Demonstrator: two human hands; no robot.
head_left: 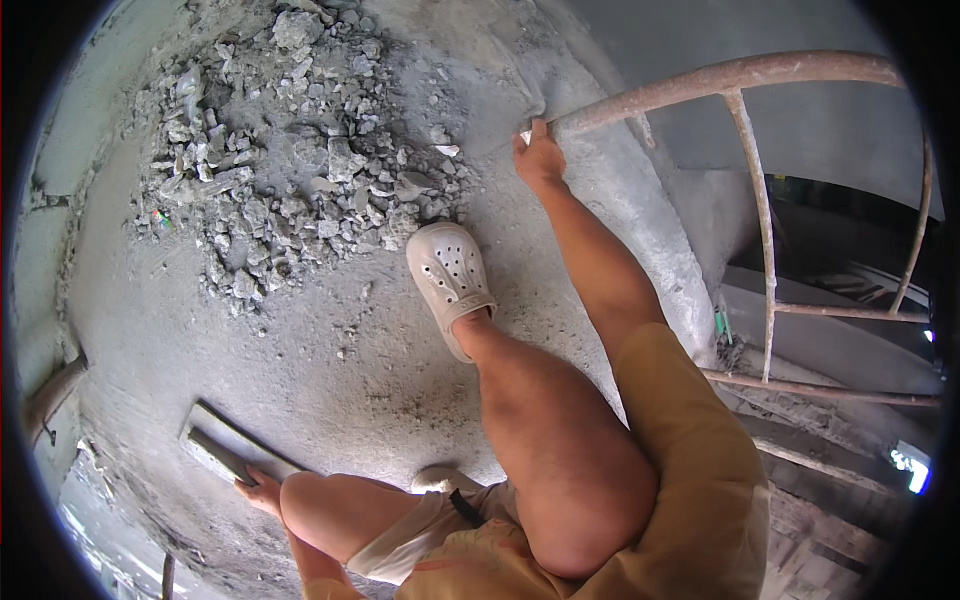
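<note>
My left hand at the lower left is closed on the handle of a long, flat plastering float, partly behind my knee. My right hand reaches forward and is closed round the lower end of the curved rusty railing. My right foot, in a beige perforated clog, rests on the rough concrete surface between my hands, just below a spread of broken concrete rubble. A second clog is mostly hidden under my legs.
Railing bars line the right side, with a dark drop and lower concrete levels beyond them. A wall runs along the left, with a pipe near it. A pale raised edge borders the surface beside the railing.
</note>
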